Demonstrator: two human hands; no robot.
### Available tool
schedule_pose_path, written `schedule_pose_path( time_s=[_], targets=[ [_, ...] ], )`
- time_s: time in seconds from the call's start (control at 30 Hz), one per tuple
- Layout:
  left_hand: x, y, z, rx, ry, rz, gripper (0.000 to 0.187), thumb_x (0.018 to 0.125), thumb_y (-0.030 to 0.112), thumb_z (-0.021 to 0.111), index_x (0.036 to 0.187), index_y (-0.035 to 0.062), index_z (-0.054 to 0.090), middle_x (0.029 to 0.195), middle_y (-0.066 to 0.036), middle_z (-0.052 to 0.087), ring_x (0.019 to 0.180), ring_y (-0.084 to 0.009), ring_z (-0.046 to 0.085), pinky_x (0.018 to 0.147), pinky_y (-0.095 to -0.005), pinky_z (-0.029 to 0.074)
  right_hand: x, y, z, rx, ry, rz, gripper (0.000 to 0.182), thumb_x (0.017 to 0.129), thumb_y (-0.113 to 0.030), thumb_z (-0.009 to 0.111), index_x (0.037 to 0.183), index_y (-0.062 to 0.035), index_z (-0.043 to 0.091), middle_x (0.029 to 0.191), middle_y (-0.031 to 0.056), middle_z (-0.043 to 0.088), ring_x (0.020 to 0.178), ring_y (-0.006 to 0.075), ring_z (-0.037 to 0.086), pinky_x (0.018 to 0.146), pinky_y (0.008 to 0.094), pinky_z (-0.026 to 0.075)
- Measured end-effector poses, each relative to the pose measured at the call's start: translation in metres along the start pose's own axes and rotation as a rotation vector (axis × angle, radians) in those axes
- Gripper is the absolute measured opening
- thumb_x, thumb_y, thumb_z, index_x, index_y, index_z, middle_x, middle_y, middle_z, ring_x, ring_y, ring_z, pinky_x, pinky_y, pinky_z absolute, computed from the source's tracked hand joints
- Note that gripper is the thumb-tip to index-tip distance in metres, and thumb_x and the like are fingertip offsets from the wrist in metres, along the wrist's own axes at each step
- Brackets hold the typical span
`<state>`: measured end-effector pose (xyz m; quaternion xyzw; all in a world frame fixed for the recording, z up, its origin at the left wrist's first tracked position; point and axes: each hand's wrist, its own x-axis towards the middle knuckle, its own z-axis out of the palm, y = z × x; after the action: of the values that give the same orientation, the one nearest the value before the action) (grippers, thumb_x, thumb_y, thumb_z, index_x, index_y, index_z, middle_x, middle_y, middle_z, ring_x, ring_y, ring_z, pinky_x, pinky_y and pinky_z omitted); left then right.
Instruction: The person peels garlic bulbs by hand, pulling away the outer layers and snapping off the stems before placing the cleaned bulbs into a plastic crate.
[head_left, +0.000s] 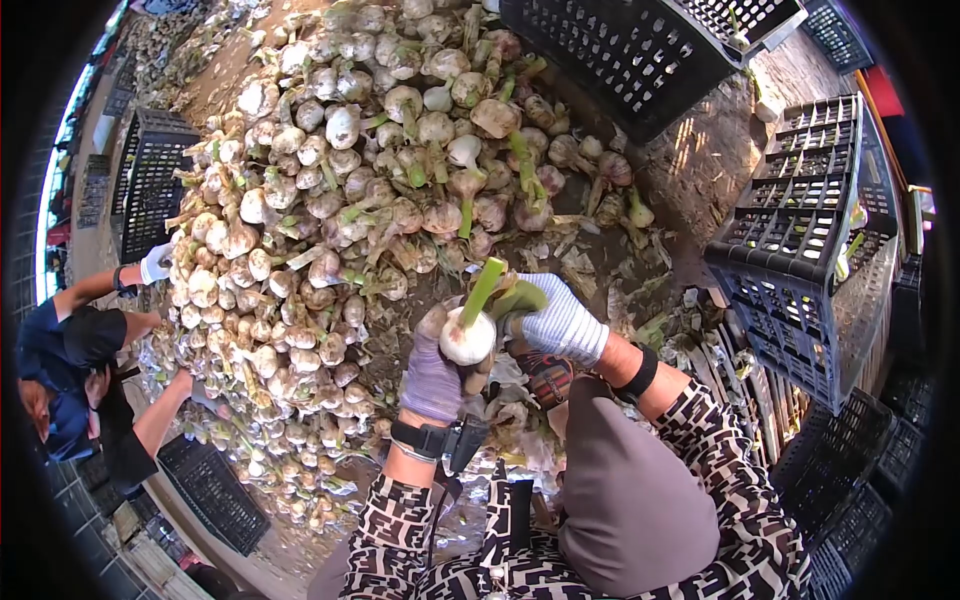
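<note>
My left hand [432, 375], in a purple-grey knit glove, is closed around a garlic bulb [467, 340]. The bulb looks white and clean, and its thick green stem [484, 288] points up and away from me. Close against the stem's right side is my right hand [560, 318], in a white and grey striped glove with greenish-brown fingers. Those fingers are curled together; what they pinch is hidden. Beyond both hands lies a large heap of garlic bulbs [340, 200], many with dirty skins and cut stems.
Black plastic crates stand at the top [620, 60], on the right [790, 290] and at the lower left [212, 490]. Loose husks [580, 270] litter the ground near my hands. A co-worker [80, 350] reaches into the heap from the left with gloved hands.
</note>
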<state>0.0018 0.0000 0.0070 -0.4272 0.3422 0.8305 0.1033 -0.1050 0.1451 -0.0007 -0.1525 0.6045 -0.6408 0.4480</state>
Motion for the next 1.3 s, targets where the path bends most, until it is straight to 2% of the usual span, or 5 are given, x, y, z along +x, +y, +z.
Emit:
schedule_pose_path(
  time_s=[0.27,0.33,0.57,1.13,1.3],
  targets=[
    [-0.001,0.001,0.005,0.009,-0.146,0.209,0.06,0.082,0.053,0.058,0.108,0.0,0.051,0.086,-0.011,0.061,0.069,-0.018,0.061,0.057,-0.0301,0.053,-0.004,0.006,-0.035,0.097,0.197,0.163,0.055,0.075,-0.025,0.066,0.121,-0.0002,0.051,0.087,0.003,0.06,0.065,0.0065,0.052,0.056,0.0194,0.043],
    [0.007,-0.011,0.008,0.085,-0.089,0.327,0.058,0.082,0.05,0.06,0.11,-0.0001,0.05,0.092,-0.01,0.059,0.078,-0.0183,0.062,0.064,-0.0308,0.055,-0.011,-0.01,-0.023,-0.216,-0.056,-0.183,0.043,0.075,-0.017,0.069,0.111,0.0009,0.057,0.097,0.0083,0.061,0.088,0.0155,0.057,0.078,0.0278,0.048],
    [0.021,0.001,-0.006,-0.027,0.015,0.434,0.039,0.074,0.012,0.069,0.108,0.003,0.053,0.099,-0.008,0.06,0.088,-0.021,0.06,0.082,-0.0353,0.052,-0.004,0.007,-0.015,0.15,0.12,-0.049,0.024,0.077,-0.024,0.065,0.087,-0.0021,0.064,0.071,0.0007,0.056,0.06,0.0089,0.05,0.054,0.0228,0.041],
    [-0.041,0.02,-0.071,-0.283,-0.013,0.54,0.032,0.076,0.018,0.068,0.104,0.0054,0.058,0.099,-0.014,0.062,0.085,-0.0255,0.063,0.075,-0.0371,0.055,0.005,0.047,-0.048,1.228,0.305,0.388,0.019,0.085,-0.021,0.061,0.083,-0.0029,0.055,0.069,0.0097,0.057,0.051,0.0186,0.049,0.043,0.0306,0.04],
    [-0.027,0.013,0.006,0.75,0.042,0.391,0.026,0.084,0.022,0.06,0.099,0.0014,0.06,0.077,-0.006,0.063,0.065,-0.0122,0.061,0.053,-0.0214,0.05,0.006,0.039,-0.03,1.144,0.317,0.345,0.022,0.084,-0.023,0.061,0.087,-0.0031,0.053,0.071,0.0115,0.057,0.052,0.0201,0.051,0.042,0.0326,0.042]
  ],
)
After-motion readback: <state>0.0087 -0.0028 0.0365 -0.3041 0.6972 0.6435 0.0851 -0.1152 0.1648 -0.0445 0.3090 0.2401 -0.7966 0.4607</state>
